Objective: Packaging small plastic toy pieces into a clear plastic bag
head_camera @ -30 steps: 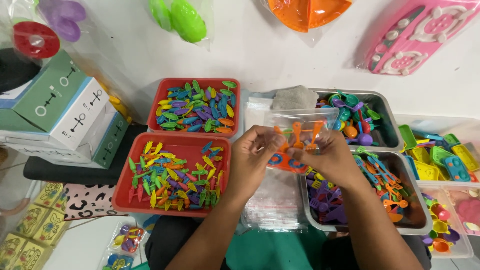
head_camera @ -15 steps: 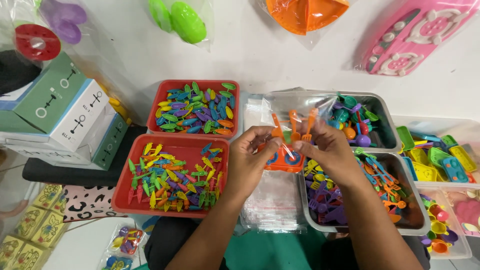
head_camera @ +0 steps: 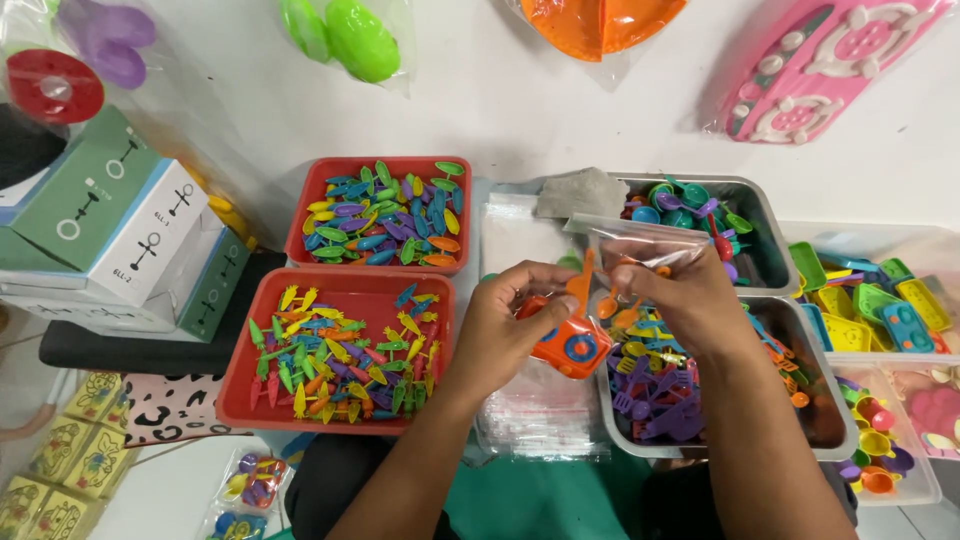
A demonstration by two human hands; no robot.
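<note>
I am sitting at a white table (head_camera: 560, 110) crowded with trays. Two red trays (head_camera: 245, 375) are lying to my left, the nearer one holding small leaf-shaped pieces in many colours. Two grey metal trays (head_camera: 830, 445) are sitting to my right, the nearer one full of purple and orange toy cutlery. A stack of clear plastic bags (head_camera: 540, 415) is lying between the trays, under my hands. My left hand (head_camera: 505, 320) is curling around an orange toy block (head_camera: 570, 345) with a blue ring on it, fingers closed on it. My right hand (head_camera: 690, 295) is pinching the mouth of a small clear bag (head_camera: 640, 245), which is standing open above the nearer grey tray with orange pieces inside.
</note>
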